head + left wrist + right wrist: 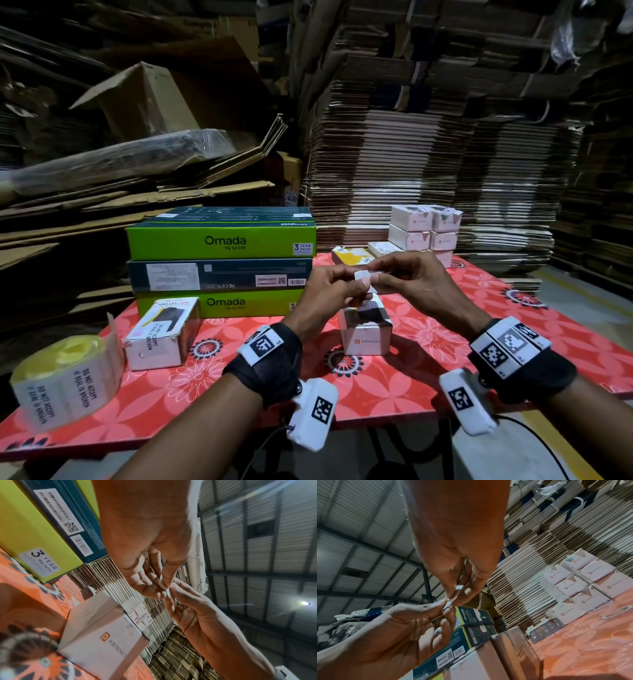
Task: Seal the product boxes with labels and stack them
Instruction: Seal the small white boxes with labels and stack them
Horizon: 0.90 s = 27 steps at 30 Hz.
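Both hands are raised over the table and pinch one small white label [362,277] between them. My left hand [354,286] holds its left end, and my right hand [376,274] holds its right end. The right wrist view shows the label [458,587] bent between the fingertips of my right hand [456,596]. In the left wrist view, my left hand [163,588] meets the other hand's fingertips. Directly below the hands a small white Portronics box [364,330] [102,635] stands untouched on the table. A stack of similar white boxes [424,229] [582,585] stands at the back right.
A roll of seal labels [65,373] lies at the front left of the red floral table [428,383]. Beside it stands a Halley box [164,332]. Three large Omada boxes [222,260] are stacked behind. Flattened cardboard [428,154] piles up around the table.
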Motion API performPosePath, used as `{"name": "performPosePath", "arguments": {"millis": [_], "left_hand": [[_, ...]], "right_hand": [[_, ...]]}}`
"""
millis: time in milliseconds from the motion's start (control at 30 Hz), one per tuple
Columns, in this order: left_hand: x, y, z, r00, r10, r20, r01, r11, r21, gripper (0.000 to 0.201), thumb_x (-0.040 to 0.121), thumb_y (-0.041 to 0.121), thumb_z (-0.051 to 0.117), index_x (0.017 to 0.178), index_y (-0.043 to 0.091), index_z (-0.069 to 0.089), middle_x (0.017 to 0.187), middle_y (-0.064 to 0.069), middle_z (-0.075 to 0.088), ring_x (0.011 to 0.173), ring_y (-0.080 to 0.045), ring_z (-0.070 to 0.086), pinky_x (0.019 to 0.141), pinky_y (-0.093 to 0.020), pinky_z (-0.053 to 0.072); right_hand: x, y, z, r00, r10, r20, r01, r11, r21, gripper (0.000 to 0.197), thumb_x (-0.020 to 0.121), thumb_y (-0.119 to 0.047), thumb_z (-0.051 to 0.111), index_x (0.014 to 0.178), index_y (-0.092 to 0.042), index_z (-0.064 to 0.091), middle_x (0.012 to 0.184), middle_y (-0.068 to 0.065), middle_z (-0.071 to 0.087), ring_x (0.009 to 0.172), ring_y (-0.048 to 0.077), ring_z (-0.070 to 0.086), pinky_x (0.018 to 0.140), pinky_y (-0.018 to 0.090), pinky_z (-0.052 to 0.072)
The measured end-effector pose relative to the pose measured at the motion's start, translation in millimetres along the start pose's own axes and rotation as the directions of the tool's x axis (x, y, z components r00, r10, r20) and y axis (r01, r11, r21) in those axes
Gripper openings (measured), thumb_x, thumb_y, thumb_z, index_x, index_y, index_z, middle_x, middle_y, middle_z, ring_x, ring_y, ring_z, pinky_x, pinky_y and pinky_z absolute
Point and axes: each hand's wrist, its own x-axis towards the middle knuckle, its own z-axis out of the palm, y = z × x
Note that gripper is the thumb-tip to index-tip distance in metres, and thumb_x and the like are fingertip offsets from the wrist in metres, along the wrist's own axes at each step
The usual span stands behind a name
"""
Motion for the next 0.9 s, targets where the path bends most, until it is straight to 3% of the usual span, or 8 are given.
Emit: {"name": "performPosePath", "arguments": {"millis": [100,267,400,533,700,900], "left_hand": [[0.2,1.5,1.3,1.0,-0.021,0.015,0.022,0.998,-0.06,0.006,0.094,-0.004,0.063,0.099,-0.003,0.066,0.086,-0.014,0.068,0.079,-0.023,0.071,0.077,-0.032,0.062],[-1.1,3.1,0.2,1.0,-0.024,0.021,0.026,0.992,-0.124,0.007,0.095,-0.006,0.06,0.094,-0.002,0.065,0.082,-0.009,0.07,0.077,-0.023,0.072,0.076,-0.032,0.063],[-1.7,1.1,-0.9,0.999,-0.038,0.009,0.039,0.99,-0.138,0.007,0.095,-0.005,0.06,0.1,-0.006,0.065,0.087,-0.018,0.067,0.078,-0.026,0.072,0.07,-0.029,0.062],[-1.3,-2.4,-3.6,0.999,-0.038,0.022,0.04,0.989,-0.139,0.009,0.094,-0.004,0.062,0.1,-0.005,0.068,0.09,-0.02,0.069,0.084,-0.032,0.07,0.069,-0.029,0.062],[-1.0,-3.7,-6.6,0.997,-0.024,0.074,0.033,0.992,-0.118,0.022,0.093,-0.004,0.063,0.108,-0.02,0.063,0.093,-0.025,0.069,0.076,-0.027,0.071,0.071,-0.03,0.062],[-1.8,-1.2,-16.7,0.988,-0.009,0.155,0.017,0.998,-0.052,0.024,0.092,-0.003,0.066,0.115,-0.008,0.066,0.1,-0.025,0.07,0.081,-0.028,0.072,0.07,-0.027,0.059]], "right_hand": [[0.0,-0.6,-1.0,1.0,0.015,0.005,-0.015,0.998,0.056,0.019,0.087,-0.005,0.075,0.106,0.0,0.075,0.098,0.017,0.077,0.095,0.033,0.074,0.087,0.041,0.061],[-0.6,-3.4,-4.7,0.999,0.043,0.003,-0.043,0.994,0.105,0.017,0.09,-0.001,0.071,0.106,0.001,0.073,0.097,0.014,0.077,0.086,0.02,0.073,0.074,0.027,0.059],[-4.1,-5.2,-4.1,0.997,0.075,0.034,-0.078,0.991,0.106,0.017,0.096,-0.011,0.067,0.109,-0.003,0.073,0.087,0.003,0.074,0.083,0.012,0.069,0.07,0.027,0.059],[-5.9,-7.2,-3.7,0.992,0.111,0.057,-0.118,0.984,0.133,0.025,0.091,-0.019,0.073,0.112,-0.005,0.072,0.103,0.015,0.076,0.096,0.028,0.074,0.078,0.04,0.062],[-8.4,-8.2,-3.8,0.992,0.101,0.08,-0.108,0.991,0.085,0.026,0.084,-0.002,0.078,0.109,-0.008,0.073,0.097,0.01,0.078,0.085,0.023,0.075,0.071,0.031,0.06],[-13.2,-11.8,-5.6,0.982,0.139,0.129,-0.154,0.981,0.117,0.024,0.084,-0.003,0.076,0.107,-0.005,0.074,0.103,0.013,0.076,0.089,0.035,0.075,0.075,0.041,0.063]]}}
